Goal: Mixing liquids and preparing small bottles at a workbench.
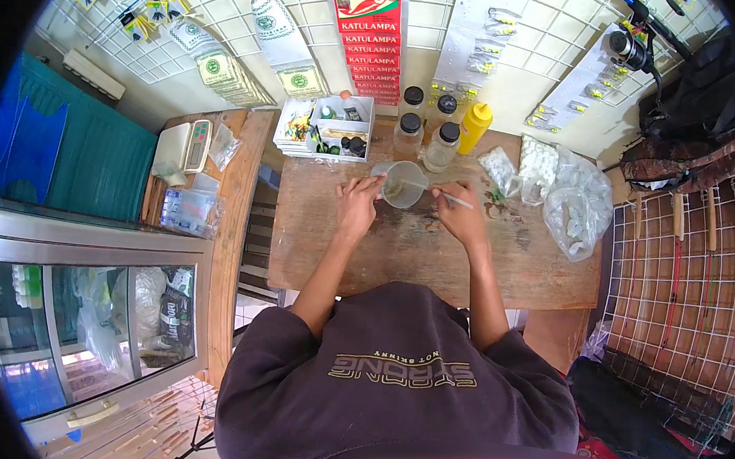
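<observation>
A translucent plastic cup [405, 200] is at the middle of the wooden table, its mouth facing up toward me. My left hand [358, 205] grips the cup's left side, the fingers closed on its rim and wall. My right hand [465, 216], just right of the cup, is closed round a thin pale stick [458, 201]. The stick slants toward the cup; whether its tip reaches inside is too small to tell. Behind the cup stand several clear jars with black lids [441, 149] and a yellow squeeze bottle [476, 128].
At the back left of the table [331, 252] sits a white divided box [322, 146] with small bottles. Clear bags of white pieces [538, 165] lie at the right. A scale [197, 147] rests on the left side table. Fishing tackle hangs on the wire grid behind.
</observation>
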Motion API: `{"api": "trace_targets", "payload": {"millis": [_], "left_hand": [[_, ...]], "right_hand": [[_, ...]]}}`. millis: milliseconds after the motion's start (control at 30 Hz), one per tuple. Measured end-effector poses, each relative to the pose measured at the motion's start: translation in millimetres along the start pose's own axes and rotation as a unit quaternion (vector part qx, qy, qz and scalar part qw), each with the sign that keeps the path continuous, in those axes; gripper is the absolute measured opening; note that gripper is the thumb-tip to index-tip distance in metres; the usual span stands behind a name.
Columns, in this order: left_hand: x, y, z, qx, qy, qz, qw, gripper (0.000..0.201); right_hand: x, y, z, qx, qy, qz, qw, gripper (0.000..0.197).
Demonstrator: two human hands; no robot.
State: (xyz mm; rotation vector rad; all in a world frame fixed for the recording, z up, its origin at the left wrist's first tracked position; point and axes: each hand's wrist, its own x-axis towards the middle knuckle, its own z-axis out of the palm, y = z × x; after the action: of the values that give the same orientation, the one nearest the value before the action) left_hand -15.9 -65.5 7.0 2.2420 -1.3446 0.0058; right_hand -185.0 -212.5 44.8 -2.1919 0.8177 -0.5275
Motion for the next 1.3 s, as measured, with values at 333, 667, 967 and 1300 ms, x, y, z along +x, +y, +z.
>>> {"api": "trace_targets", "payload": {"millis": [333,667,967,1300], "left_hand": [[2.2,-10.8,0.0,0.029,0.013,0.005,0.999,0.049],[1.9,-5.7,-4.8,0.032,0.000,0.008,0.999,0.050],[-0.4,-1.6,-6.4,0.031,-0.006,0.013,0.999,0.051],[-3.4,-1.2,1.2,0.051,-0.014,0.025,0.998,0.056]], "right_hand": [[-6.5,-1.5,-0.1,0.039,-0.034,0.009,0.999,0.017],[-3.4,-19.5,-10.4,0.124,-0.109,0.078,0.983,0.017],[-3.8,-4.7,-3.6,0.006,-0.038,-0.058,0.998,0.020],[-3.8,0.6,-1.0,-0.035,-0.019,-0.065,0.997,0.020]]}}
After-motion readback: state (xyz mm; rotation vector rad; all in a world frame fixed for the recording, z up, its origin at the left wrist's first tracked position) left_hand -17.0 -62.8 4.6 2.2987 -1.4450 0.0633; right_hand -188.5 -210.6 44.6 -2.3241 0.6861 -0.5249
